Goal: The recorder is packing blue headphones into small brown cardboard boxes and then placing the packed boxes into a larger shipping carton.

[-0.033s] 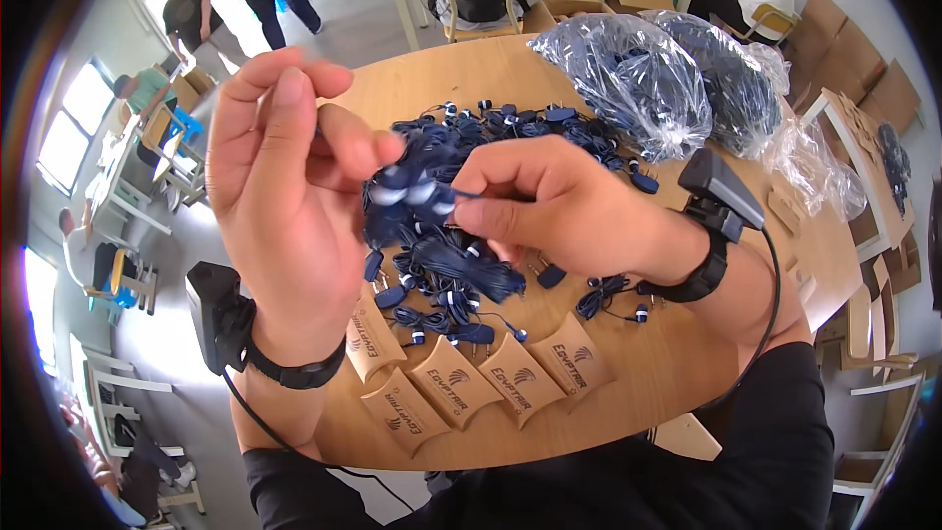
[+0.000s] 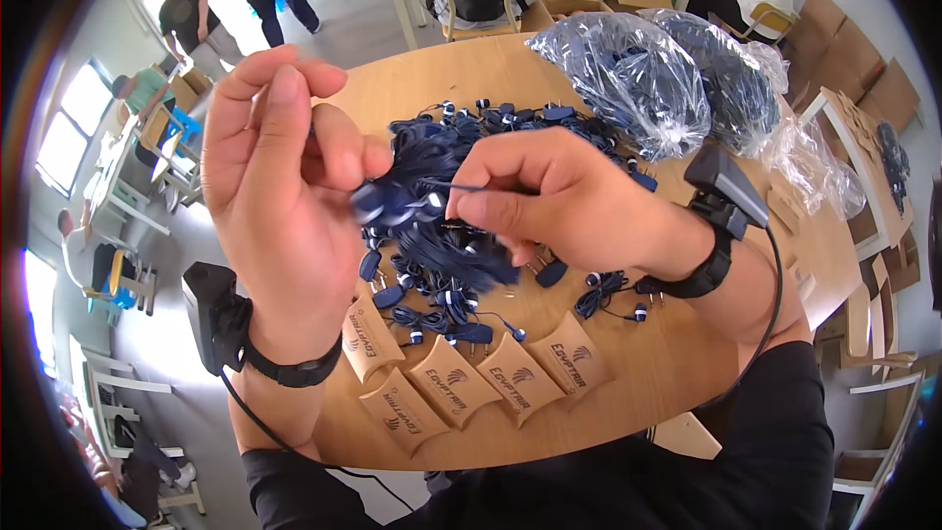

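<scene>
While the right hand (image 2: 549, 201) pinches a dark-blue earphone cord (image 2: 453, 185) running crosswise, blurred earbuds (image 2: 370, 202) lie leftward between the 2 hands, just beside the loosely curled left hand (image 2: 285, 172), whose hold cannot be told, above the cable pile (image 2: 442, 304) on the bench (image 2: 667, 363).

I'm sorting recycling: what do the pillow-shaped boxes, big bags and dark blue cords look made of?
Pillow-shaped boxes: matte brown card, judging by curved, folded ends.
Big bags: thin, glossy plastic, see-through and crinkled.
Dark blue cords: probably flexible plastic or rubber, being thin and bundled; any core is hidden.
</scene>
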The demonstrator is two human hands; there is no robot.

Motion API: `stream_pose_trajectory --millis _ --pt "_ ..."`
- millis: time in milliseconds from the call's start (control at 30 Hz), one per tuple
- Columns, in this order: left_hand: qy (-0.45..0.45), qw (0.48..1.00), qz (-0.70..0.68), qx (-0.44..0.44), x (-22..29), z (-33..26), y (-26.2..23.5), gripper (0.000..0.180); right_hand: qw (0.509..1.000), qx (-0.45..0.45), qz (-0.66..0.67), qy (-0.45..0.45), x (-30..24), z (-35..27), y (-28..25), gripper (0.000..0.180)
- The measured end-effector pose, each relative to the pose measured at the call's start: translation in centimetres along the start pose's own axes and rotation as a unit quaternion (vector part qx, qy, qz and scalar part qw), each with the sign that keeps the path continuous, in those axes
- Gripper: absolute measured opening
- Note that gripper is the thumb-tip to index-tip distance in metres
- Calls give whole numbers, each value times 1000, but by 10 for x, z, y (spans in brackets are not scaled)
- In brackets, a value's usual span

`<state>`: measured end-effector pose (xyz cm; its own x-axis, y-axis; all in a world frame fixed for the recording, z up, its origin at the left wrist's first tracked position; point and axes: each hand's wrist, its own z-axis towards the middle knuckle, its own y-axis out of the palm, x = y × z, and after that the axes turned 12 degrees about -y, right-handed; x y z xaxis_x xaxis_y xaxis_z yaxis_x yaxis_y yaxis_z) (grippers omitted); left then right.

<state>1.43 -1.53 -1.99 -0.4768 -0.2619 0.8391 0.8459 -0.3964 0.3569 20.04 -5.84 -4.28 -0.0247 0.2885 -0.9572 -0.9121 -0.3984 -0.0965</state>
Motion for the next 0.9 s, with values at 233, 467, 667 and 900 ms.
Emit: stream_pose_trajectory --millis 233,467,667,900 --pt "-35 993 82 -73 -10 4 -6 20 943 -37 -298 -144 -30 -14 -25 13" --pt "-4 927 309 -212 -20 4 5 76 973 88 -154 -145 -58 -31 -29 27" --pt "-55 900 226 -368 -24 -7 5 118 969 198 -133 -70 -59 -40 1 32" --pt "-14 941 129 -312 -29 -14 18 66 978 127 -101 -133 -55 -38 -18 25"
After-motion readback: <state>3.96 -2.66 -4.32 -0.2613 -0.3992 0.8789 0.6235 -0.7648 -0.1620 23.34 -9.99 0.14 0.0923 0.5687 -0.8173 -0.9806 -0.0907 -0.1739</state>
